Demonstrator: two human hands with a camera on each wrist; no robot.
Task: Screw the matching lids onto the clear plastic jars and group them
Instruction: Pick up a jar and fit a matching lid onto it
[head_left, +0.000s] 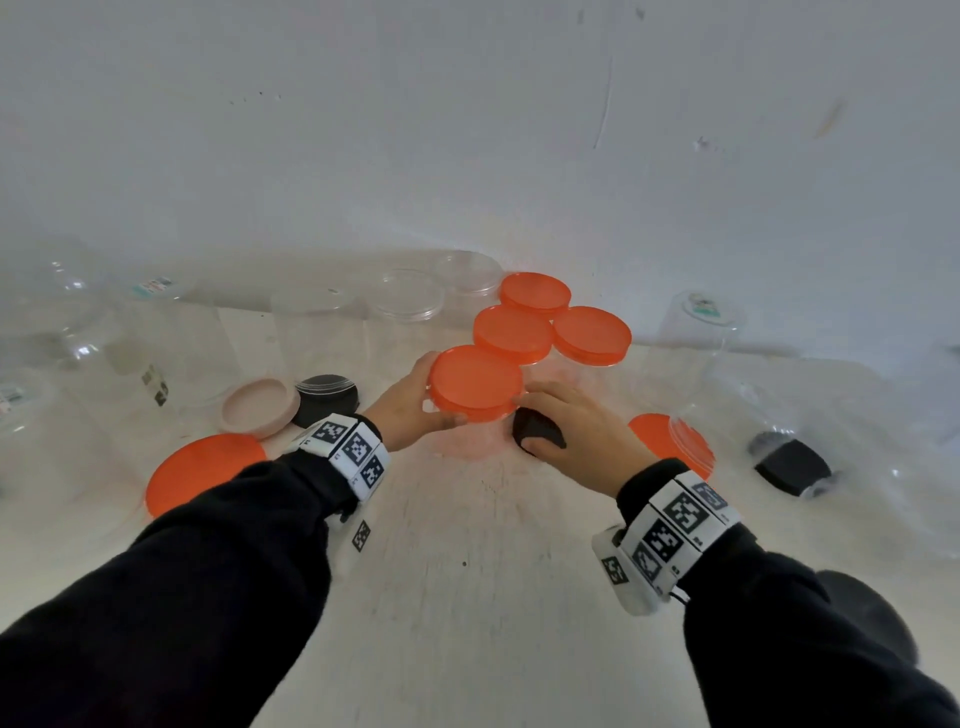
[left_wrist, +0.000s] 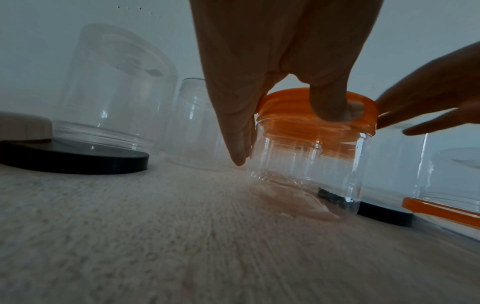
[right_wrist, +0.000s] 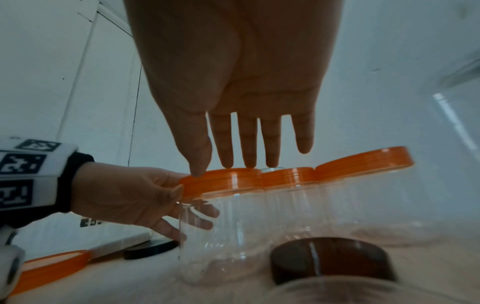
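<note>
- The step in hand is the grouping: a clear jar (head_left: 470, 431) with its orange lid (head_left: 475, 382) already on stands upright on the counter (head_left: 467, 597), just in front of three other orange-lidded jars (head_left: 540, 325) that stand close together
- The left hand (head_left: 410, 402) holds this jar from its left side; in the left wrist view the thumb presses on the lid's edge and the fingers curl round the body
- The right hand (head_left: 576, 428) is wide, with the fingers straight; in the right wrist view its fingertips (right_wrist: 249, 162) touch the top edge of the lid and grip nothing
- From these pictures it is not possible to say if the lid is turned fully tight, but it sits level on the jar
- The next move, as I judge it, is to push the jar a little forward until it touches the group, then to let go
- The push should be low on the body and gentle, because the empty jars are light and can tip or knock the neighbours
- After that much of the task is still open: several clear jars without lids (head_left: 311, 332) stand at the back, and loose lids lie on the counter, an orange lid (head_left: 202, 470) at the left, a beige lid (head_left: 257, 408) and a black lid (head_left: 327, 400)
- A small black lid (head_left: 537, 428) lies just under the right hand, so this hand should lift clear of it
</note>
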